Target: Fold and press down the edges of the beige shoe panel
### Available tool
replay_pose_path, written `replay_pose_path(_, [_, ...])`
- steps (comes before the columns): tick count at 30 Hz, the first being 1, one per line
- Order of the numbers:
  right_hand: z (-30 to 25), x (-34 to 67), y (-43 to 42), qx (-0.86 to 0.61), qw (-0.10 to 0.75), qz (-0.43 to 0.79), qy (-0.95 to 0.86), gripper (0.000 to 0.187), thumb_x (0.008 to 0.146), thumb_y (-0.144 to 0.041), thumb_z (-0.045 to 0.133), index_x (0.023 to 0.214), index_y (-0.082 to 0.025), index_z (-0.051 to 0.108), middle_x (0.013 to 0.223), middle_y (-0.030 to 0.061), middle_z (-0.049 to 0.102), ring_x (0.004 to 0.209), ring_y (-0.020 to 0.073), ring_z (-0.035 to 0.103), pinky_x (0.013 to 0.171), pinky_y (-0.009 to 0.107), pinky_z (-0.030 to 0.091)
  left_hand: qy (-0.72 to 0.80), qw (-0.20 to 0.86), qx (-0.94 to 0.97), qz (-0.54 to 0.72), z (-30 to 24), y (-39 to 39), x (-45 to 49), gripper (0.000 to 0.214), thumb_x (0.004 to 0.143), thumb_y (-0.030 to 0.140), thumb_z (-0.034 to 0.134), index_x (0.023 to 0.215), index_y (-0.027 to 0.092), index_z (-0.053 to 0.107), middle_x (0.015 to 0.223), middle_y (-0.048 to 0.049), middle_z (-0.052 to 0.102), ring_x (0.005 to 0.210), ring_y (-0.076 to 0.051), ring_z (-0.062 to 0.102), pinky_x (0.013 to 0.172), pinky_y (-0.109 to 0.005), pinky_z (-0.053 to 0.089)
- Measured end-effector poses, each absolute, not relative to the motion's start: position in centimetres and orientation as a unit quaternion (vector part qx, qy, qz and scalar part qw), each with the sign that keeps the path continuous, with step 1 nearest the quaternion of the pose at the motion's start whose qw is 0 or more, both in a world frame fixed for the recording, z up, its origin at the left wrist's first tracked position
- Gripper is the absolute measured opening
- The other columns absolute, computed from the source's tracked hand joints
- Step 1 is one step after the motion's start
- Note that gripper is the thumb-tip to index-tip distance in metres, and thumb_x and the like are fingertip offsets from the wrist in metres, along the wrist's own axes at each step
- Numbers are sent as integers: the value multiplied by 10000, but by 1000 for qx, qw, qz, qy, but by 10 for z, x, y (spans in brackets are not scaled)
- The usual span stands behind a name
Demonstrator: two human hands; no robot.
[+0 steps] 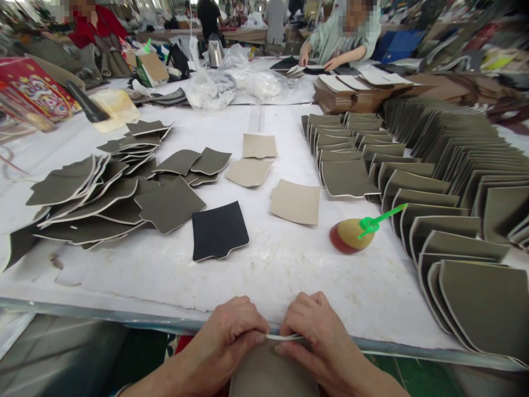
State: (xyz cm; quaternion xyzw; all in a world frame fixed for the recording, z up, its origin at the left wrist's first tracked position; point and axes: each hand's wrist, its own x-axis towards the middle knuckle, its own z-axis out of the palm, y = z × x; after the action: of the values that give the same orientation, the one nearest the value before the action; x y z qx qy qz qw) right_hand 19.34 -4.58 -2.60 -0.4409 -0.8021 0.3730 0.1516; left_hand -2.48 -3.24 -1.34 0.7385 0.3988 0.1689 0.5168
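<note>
At the table's near edge, my left hand and my right hand pinch the white-edged top of a grey-olive padded panel between thumbs and fingers. The panel hangs toward me, and its lower part runs out of view. Beyond my hands lies a single black panel. A few beige panels rest near the table's middle. To the right sits a squat bottle of amber liquid, tilted, with a green nozzle.
A loose pile of olive panels covers the left side. Overlapping rows of olive panels fill the right. Clear plastic bags and brown stacks lie farther back. A co-worker handles pieces across the table.
</note>
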Motion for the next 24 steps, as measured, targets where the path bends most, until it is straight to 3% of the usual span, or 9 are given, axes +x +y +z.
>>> replay_pose_path(6, [-25,206,-45,-421,165,377,-808,253,924,-375,615,751,-196,571,732,-28,605,776,155,527,736,336,256,421,525,726,143,-10,-32,-23,201,952,198,511,790,182,629,767,13,579,805,-137,520,707,-255,339])
replay_pose_path(11, [-29,204,-46,-407,167,346,-829,252,938,-322,594,733,-185,542,714,-36,609,743,142,510,730,345,241,418,448,787,82,-7,-27,-12,94,914,183,563,887,205,650,836,-5,610,854,-169,520,730,-277,348])
replay_pose_path(15, [-30,205,-48,-393,148,345,-839,228,942,-299,585,743,-194,553,719,-42,618,755,143,508,730,349,237,348,404,845,39,-11,-26,-1,233,950,180,458,766,192,601,766,-5,612,777,-170,503,729,-303,342])
replay_pose_path(24, [-28,234,-51,-395,118,315,-855,154,964,-265,542,820,-210,541,813,-29,613,794,163,464,734,355,228,353,423,827,113,-12,-25,3,288,963,156,380,720,167,534,742,-17,559,749,-159,483,676,-274,339])
